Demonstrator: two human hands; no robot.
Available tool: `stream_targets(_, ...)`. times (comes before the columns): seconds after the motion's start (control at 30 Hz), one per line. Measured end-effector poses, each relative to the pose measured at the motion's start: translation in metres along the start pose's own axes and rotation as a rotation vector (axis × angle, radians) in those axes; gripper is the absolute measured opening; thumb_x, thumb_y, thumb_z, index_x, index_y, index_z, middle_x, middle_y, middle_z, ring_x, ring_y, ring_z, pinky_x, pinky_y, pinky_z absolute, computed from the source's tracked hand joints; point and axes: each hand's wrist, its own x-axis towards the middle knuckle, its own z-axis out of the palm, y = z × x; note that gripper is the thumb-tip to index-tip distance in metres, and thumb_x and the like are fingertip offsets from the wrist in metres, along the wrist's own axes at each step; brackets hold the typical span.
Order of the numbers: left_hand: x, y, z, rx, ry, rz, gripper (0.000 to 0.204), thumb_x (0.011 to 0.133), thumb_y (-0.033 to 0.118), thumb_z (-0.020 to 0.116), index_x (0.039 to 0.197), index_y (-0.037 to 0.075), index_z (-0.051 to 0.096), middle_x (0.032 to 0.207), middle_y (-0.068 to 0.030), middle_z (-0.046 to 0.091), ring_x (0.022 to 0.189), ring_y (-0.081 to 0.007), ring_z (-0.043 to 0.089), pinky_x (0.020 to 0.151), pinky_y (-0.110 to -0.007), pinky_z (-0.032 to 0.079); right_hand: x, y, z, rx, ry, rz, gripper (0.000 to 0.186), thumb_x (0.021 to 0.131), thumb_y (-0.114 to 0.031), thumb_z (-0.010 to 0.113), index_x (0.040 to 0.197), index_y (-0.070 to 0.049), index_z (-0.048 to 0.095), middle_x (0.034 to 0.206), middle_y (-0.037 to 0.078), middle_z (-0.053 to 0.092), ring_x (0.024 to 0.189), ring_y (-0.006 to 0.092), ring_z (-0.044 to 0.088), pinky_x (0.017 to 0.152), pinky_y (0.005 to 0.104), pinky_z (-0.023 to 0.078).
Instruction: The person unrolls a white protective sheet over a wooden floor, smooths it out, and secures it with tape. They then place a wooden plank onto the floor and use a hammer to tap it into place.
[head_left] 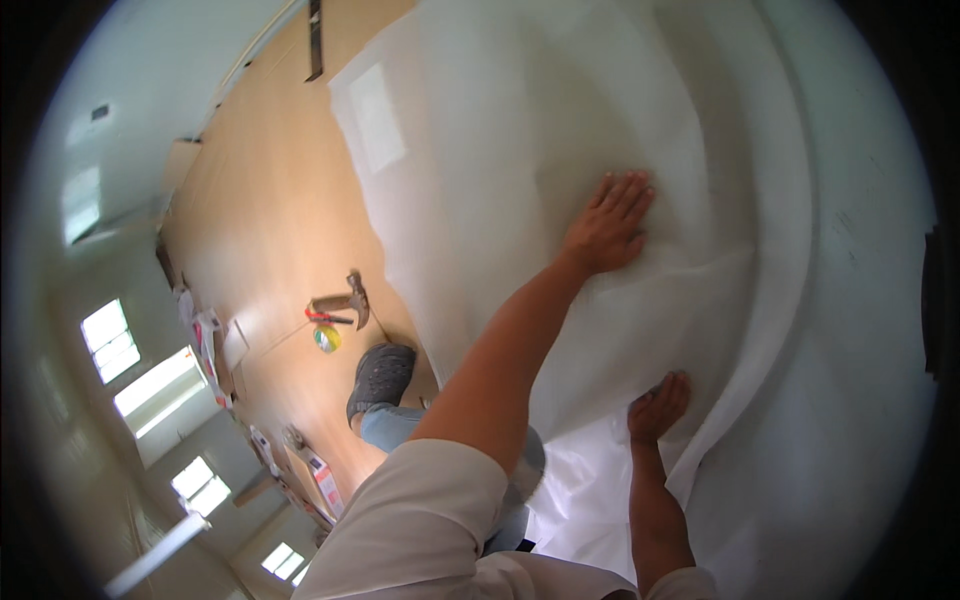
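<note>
A large white, slightly translucent sheet lies over the floor, with its far-right part curving up along the pale wall. My left hand rests flat on the sheet, fingers stretched and a little apart. Closer to me, my right hand is on the sheet near its raised fold. Its fingers are curled together, and a small dark spot shows by the thumb; what they hold, if anything, is unclear. Wrinkles run across the sheet between the hands and the wall.
On the tan floor left of the sheet lie a claw hammer, a red-and-black hand tool and a yellow-green roll. My grey shoe is beside them. The pale wall bounds the right; boxes and scraps line the left.
</note>
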Motion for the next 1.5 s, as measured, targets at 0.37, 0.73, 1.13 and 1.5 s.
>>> stream_targets(0.37,-0.015,-0.018,0.002,0.069,0.076,0.042,0.073,0.095,0.033,0.056,0.158,0.002,0.035,0.169,-0.0174,0.024,0.157,-0.0331,0.021,0.129,-0.053,0.012,-0.026,-0.019,0.015,-0.036,-0.137,0.099,0.056,0.092,-0.019,0.051,0.144,0.001,0.052,0.154,0.020,0.047,0.143,0.0423,0.042,0.119,0.0597,0.032)
stream_targets(0.73,0.020,-0.013,0.032,0.220,0.226,0.220,0.071,0.096,0.033,0.052,0.153,-0.006,0.040,0.161,-0.0243,0.038,0.153,-0.0384,0.028,0.127,-0.054,0.015,0.006,-0.015,-0.011,0.014,0.187,0.132,0.052,0.080,-0.008,0.060,0.131,-0.003,0.066,0.142,0.015,0.061,0.134,0.0349,0.055,0.115,0.0506,0.042)
stream_targets(1.13,0.101,-0.089,0.056,0.643,-0.224,0.624,0.074,0.110,0.052,0.032,0.159,-0.003,0.032,0.163,-0.0219,0.037,0.152,-0.0339,0.033,0.123,-0.052,0.024,-0.067,-0.173,0.089,-0.016,0.454,0.757,0.055,0.096,-0.011,0.053,0.151,-0.010,0.049,0.157,0.020,0.044,0.145,0.0364,0.043,0.120,0.0499,0.035)
stream_targets(1.5,-0.210,-0.134,0.013,0.106,-0.425,1.254,0.051,0.099,0.018,0.056,0.147,-0.001,0.052,0.153,-0.0215,0.050,0.143,-0.0388,0.045,0.120,-0.049,0.031,-0.358,-0.348,0.034,-0.145,0.646,0.854,0.057,0.078,0.003,0.067,0.134,-0.004,0.061,0.141,0.016,0.060,0.128,0.0342,0.058,0.103,0.0459,0.049)
